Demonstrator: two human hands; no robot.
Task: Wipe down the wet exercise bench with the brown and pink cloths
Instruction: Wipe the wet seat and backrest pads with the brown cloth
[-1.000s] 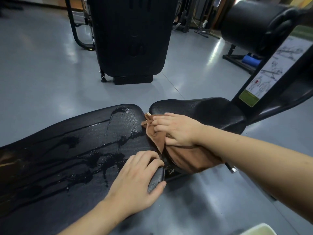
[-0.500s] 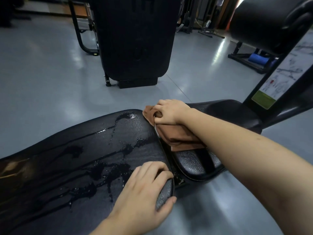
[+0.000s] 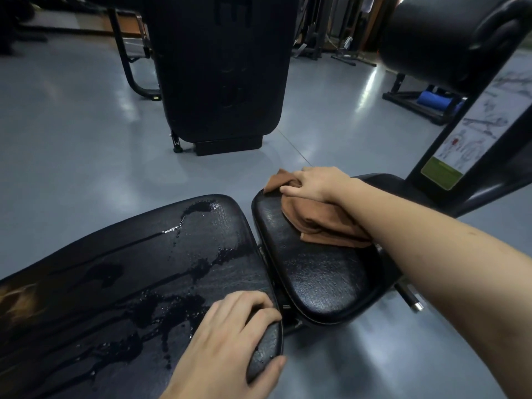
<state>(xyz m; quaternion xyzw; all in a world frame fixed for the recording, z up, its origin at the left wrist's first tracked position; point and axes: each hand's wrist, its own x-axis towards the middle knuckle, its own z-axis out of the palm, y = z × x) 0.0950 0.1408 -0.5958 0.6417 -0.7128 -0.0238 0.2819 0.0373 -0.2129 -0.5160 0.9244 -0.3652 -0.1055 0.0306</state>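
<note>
The black exercise bench has a long back pad [image 3: 121, 277] streaked with water and puddles, and a smaller seat pad [image 3: 313, 277] to its right. My right hand [image 3: 316, 184] presses a bunched brown cloth [image 3: 325, 223] onto the far edge of the seat pad. My left hand [image 3: 227, 341] curls over the near right corner of the wet back pad, fingers on top and thumb on the rim. No pink cloth is in view.
A black machine shroud [image 3: 221, 67] stands on the grey floor beyond the bench. At upper right are a black roller pad [image 3: 443, 38] and a post with an instruction placard [image 3: 475, 133]. A blue roll [image 3: 434, 100] lies by a frame behind.
My right hand has slid the brown cloth from the near side of the seat pad to its far edge. The left hand has kept its grip on the back pad's corner.
</note>
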